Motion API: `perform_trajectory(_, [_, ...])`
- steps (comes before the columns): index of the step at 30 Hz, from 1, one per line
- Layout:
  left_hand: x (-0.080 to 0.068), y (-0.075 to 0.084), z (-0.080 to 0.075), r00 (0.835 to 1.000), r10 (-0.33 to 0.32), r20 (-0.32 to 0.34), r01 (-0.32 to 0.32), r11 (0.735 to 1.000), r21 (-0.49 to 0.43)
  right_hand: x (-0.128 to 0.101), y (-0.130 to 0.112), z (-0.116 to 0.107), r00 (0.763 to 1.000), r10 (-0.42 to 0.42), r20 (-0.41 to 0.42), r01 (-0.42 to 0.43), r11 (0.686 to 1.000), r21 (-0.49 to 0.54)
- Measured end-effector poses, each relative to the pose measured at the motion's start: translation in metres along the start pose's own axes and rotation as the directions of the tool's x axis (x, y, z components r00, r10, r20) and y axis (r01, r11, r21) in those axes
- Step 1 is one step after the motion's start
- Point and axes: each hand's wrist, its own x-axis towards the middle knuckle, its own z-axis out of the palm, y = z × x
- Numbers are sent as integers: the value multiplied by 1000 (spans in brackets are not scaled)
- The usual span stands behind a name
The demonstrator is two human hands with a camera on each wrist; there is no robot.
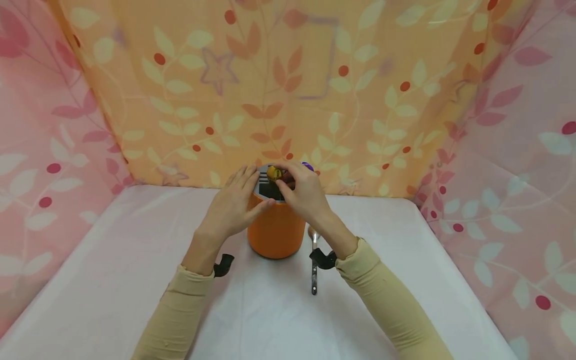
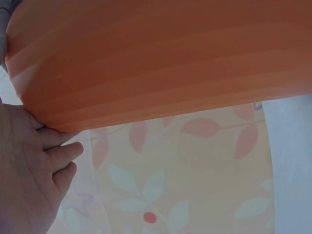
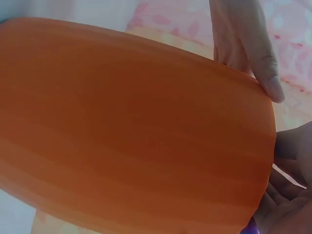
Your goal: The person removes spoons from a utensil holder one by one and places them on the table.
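Both hands are at the orange pot point(image 1: 276, 232): the left hand point(image 1: 231, 205) lies flat against its side, so keep it steady there while the right hand point(image 1: 302, 192) pinches a small yellow thing point(image 1: 273, 173) over the pot's top.

A bench point(image 1: 135, 280) covered in a pale pinkish-white cloth is filling the lower half of the head view, running back to a hanging fabric printed with leaves and berries. An orange pot point(image 1: 276, 232) is standing upright on it near the back edge, about midway between the two sides. A metal spoon point(image 1: 313, 270) is lying flat on the cloth just to the right of the pot, its handle pointing toward the front edge and its bowl end sitting close beside the pot's base.
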Motion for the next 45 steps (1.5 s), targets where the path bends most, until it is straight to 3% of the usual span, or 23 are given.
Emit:
perform_trajectory(12, [4, 3, -3, 1000, -1, 8, 1, 1000, -14, 2, 0, -4, 998, 50, -22, -48, 995, 85])
perform_trajectory(25, [-1, 0, 0, 1000, -11, 5, 11, 1000, -9, -10, -4, -18, 989, 57, -140, -22, 971, 240])
perform_trajectory(32, [-1, 1, -1, 999, -30, 22, 30, 1000, -1, -14, -9, -30, 975, 52, -216, 30, 932, 361])
perform_trajectory(45, [-2, 1, -3, 998, -48, 44, 48, 999, -5, -21, -18, -46, 932, 31, -361, 137, 893, 429])
